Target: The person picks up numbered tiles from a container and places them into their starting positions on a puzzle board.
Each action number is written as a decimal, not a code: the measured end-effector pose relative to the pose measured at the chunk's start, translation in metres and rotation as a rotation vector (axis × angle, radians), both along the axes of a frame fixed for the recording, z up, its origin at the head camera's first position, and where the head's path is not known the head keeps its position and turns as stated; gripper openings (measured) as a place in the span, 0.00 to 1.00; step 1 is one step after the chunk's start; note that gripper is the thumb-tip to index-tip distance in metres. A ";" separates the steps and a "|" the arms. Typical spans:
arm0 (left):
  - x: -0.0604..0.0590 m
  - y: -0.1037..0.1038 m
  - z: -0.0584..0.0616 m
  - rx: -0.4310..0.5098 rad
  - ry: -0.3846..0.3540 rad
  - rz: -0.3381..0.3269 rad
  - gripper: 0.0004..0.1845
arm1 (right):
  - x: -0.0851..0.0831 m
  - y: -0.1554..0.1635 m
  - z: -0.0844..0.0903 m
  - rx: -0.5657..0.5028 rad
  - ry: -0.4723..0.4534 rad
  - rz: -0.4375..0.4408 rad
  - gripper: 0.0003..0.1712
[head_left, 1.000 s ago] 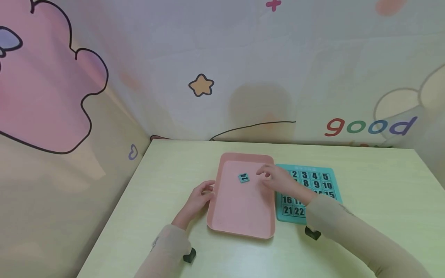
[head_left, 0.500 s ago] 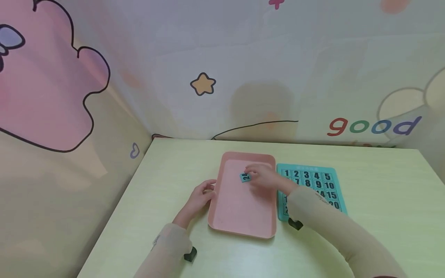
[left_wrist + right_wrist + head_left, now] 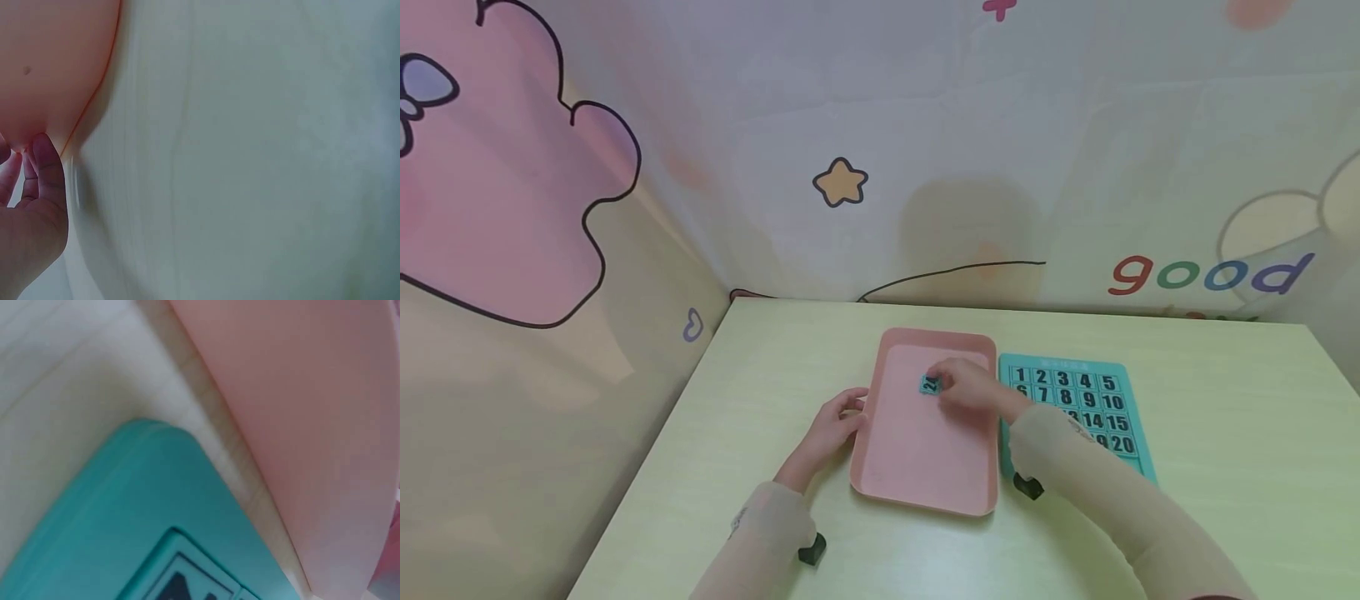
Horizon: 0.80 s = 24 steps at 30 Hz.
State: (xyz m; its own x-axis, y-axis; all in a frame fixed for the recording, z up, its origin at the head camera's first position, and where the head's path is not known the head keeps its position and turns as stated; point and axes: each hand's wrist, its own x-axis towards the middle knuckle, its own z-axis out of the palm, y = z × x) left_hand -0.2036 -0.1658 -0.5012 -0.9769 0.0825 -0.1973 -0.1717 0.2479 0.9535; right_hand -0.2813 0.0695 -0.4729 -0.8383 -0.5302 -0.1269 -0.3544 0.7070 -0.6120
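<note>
A small teal tile [image 3: 929,384] with a partly covered number lies in the pink tray [image 3: 925,467] in the head view. My right hand [image 3: 972,385] reaches into the tray and pinches the tile's right side between thumb and fingers; the fingertips partly hide it. Against the tray's left wall rests my left hand [image 3: 832,425], fingers relaxed, and the left wrist view shows its fingertips [image 3: 47,150] touching the tray's outside. To the right of the tray lies a teal number board [image 3: 1093,400], partly covered by the right sleeve. The right wrist view does not show the tile.
Tray and board lie side by side on a pale wooden table [image 3: 760,367], a narrow gap between them [image 3: 244,469]. A printed cloth backdrop [image 3: 760,183] stands along the table's back and left.
My right hand has moved left from above the tray's right part to the tile, and the tile has turned slightly under its fingers. The left hand stays at the tray's wall.
</note>
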 end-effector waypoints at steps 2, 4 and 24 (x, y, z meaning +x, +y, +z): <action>0.001 0.000 0.003 0.010 -0.006 -0.002 0.22 | 0.000 -0.001 0.000 0.005 0.023 0.006 0.22; 0.003 0.001 0.009 0.015 -0.006 -0.010 0.22 | 0.000 -0.002 -0.002 0.009 0.040 0.003 0.22; 0.010 0.004 0.024 -0.001 -0.023 -0.015 0.22 | -0.003 -0.012 -0.011 0.054 -0.015 -0.124 0.20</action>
State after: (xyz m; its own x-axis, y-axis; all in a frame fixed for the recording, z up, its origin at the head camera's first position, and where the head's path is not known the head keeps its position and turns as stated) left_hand -0.1932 -0.1620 -0.4770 -0.9707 0.0970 -0.2197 -0.1896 0.2520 0.9490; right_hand -0.2843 0.0578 -0.4841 -0.8948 -0.4146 -0.1657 -0.2530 0.7766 -0.5770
